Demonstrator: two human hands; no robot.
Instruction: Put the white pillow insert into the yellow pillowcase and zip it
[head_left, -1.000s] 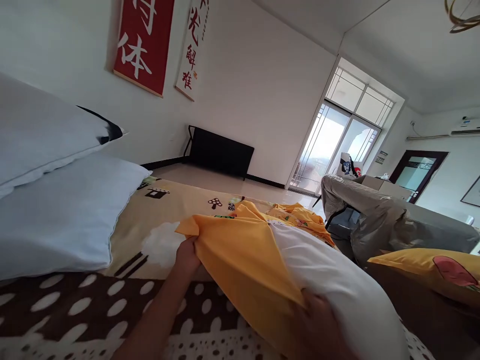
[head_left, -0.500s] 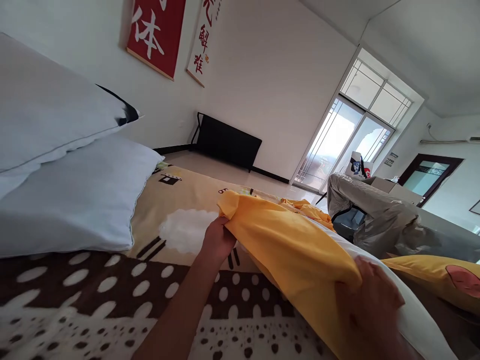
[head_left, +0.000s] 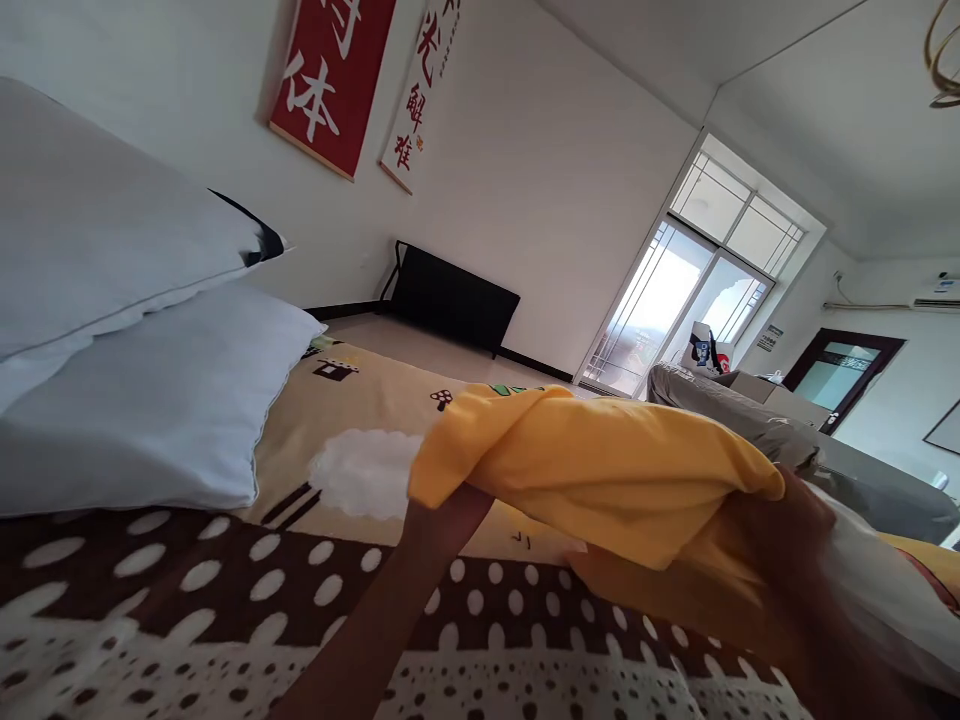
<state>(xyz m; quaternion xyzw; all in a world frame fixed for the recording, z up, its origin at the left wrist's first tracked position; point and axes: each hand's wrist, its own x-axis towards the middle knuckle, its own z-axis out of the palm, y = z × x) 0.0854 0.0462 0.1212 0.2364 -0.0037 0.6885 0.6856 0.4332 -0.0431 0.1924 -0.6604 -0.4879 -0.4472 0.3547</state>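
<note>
A yellow pillowcase [head_left: 600, 470] is lifted above the patterned bedspread [head_left: 225, 620], bunched across the middle of the view. My left hand [head_left: 446, 505] reaches up under its left end and grips the fabric; most of its fingers are hidden by the cloth. My right hand [head_left: 795, 540] is dark and close to the camera at the right end, closed on the pillowcase's edge. A white pillow [head_left: 885, 590] shows as a blurred patch just beyond that hand.
Two white pillows [head_left: 135, 400] lie stacked at the left on the bed. A grey covered sofa [head_left: 757, 425] stands to the right. A black folded table [head_left: 454, 300] leans on the far wall under red and white banners [head_left: 330, 70]. Glass doors [head_left: 675, 300] are beyond.
Both hands have raised the yellow pillowcase higher and drawn it together. The white pillow that was plainly showing a second ago is now mostly covered or out of sight.
</note>
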